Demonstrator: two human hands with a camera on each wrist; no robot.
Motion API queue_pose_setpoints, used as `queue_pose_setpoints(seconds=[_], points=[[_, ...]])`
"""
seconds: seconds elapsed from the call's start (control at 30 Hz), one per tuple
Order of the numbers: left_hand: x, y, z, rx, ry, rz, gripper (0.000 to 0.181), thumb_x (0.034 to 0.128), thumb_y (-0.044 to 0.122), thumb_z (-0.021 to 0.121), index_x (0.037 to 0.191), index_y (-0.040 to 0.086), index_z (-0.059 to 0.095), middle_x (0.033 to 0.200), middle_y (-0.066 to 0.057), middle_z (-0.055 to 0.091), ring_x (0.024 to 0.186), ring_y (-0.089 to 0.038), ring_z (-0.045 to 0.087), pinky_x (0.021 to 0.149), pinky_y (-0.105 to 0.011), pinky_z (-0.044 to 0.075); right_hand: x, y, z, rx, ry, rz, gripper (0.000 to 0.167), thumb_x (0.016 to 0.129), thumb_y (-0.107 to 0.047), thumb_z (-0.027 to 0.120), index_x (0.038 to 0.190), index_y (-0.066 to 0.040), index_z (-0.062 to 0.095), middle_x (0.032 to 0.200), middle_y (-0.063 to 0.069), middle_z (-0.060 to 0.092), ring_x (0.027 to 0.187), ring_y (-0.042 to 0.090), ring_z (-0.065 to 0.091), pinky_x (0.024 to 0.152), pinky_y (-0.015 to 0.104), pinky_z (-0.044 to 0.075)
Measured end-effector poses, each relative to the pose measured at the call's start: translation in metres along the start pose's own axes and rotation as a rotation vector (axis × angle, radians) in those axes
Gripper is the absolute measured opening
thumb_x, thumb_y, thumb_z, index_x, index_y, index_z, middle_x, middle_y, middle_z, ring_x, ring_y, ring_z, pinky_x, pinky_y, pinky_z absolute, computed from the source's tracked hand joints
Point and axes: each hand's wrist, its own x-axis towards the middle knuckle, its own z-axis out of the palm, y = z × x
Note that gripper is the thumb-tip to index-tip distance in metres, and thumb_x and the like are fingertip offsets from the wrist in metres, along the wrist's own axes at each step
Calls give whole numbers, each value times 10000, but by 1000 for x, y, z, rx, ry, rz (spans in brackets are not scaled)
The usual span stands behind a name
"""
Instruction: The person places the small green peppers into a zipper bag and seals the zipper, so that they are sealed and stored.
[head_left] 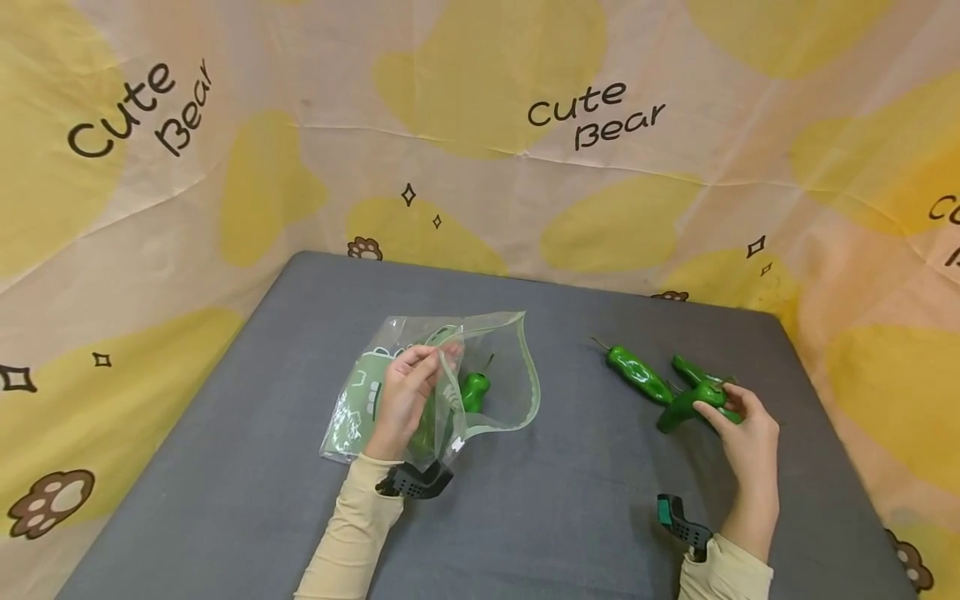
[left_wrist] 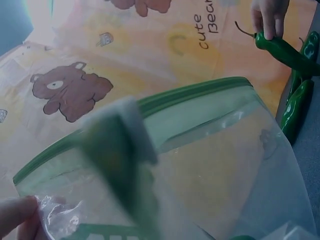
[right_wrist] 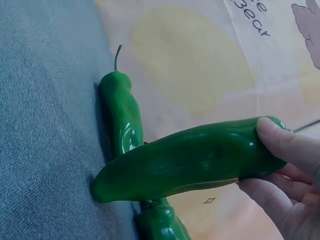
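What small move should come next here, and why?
Probably the right hand should carry its green pepper toward the bag. It grips that pepper near the stem end, the left hand holds the bag with its mouth gaping, and another pepper shows inside.

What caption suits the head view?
Left hand pinches an open clear bag, a green pepper showing inside; right hand grips another pepper near two more on a gray table.
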Motion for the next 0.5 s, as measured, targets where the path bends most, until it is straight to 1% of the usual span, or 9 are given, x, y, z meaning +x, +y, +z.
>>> queue_pose_setpoints(seconds=[0.03, 0.07, 0.13, 0.2, 0.3, 0.33, 0.4, 0.43, 0.5], points=[[0, 1, 1, 2, -1, -2, 78, 854, 16, 578, 839, 70, 633, 950, -108, 654, 923, -209, 610, 809, -284, 485, -1, -2, -1, -14, -13, -9, 517, 781, -229, 707, 1151, 75, 513, 1014, 237, 548, 869, 271, 503, 668, 228, 409], [0, 1, 1, 3, 1, -10, 113, 861, -6, 555, 839, 73, 632, 952, -106, 654, 924, -209, 609, 812, -284, 483, 0, 2, -1, -2, -1, -8, 508, 770, -232, 718, 1136, 65, 528, 997, 217, 559, 855, 244, 510, 657, 193, 406], [0, 4, 4, 15, 18, -34, 169, 866, -38, 521, 832, 87, 631, 944, -90, 658, 918, -201, 612, 815, -281, 480, -1, -3, -3, -7, -1, -15, 483, 782, -197, 708, 1129, 82, 522, 1000, 252, 555, 871, 308, 510, 667, 245, 394], [0, 6, 6, 15, 27, -54, 230, 875, -77, 469, 826, 81, 628, 941, -89, 659, 916, -200, 612, 814, -278, 481, -2, -7, -3, -20, 7, 2, 469, 783, -179, 707, 1129, 81, 525, 1006, 249, 559, 884, 307, 516, 677, 240, 394], [1, 7, 6, 18, 37, -75, 294, 883, -116, 413, 814, 75, 626, 932, -91, 661, 907, -196, 614, 817, -280, 480, -4, -10, -4, -18, 17, 28, 474, 773, -172, 715, 1138, 69, 532, 1010, 239, 564, 896, 304, 516, 711, 275, 409], [1, 7, 6, 18, 37, -76, 301, 883, -120, 408, 811, 74, 626, 928, -90, 661, 903, -194, 616, 817, -279, 480, -3, -7, -3, -13, 25, 30, 474, 762, -163, 726, 1133, 66, 538, 1004, 237, 565, 892, 306, 515, 723, 311, 418], [1, 6, 5, 5, 39, -69, 282, 880, -111, 429, 803, 75, 625, 923, -93, 662, 893, -191, 619, 811, -281, 483, 0, 5, -1, 6, 42, 14, 496, 737, -191, 749, 1123, 51, 552, 993, 228, 569, 878, 304, 513, 725, 351, 431], [1, 5, 5, 3, 36, -60, 252, 878, -93, 453, 807, 76, 626, 924, -94, 661, 891, -191, 620, 815, -283, 482, 4, 18, 2, 16, 48, 11, 497, 719, -192, 764, 1118, 26, 565, 990, 203, 577, 874, 274, 519, 726, 325, 439], [0, 2, 3, 8, 30, -40, 181, 867, -40, 514, 812, 87, 630, 926, -94, 661, 873, -188, 624, 807, -280, 485, 9, 46, 7, -17, 54, 4, 510, 708, -256, 768, 1123, -37, 568, 1001, 139, 585, 869, 230, 533, 705, 260, 451]])
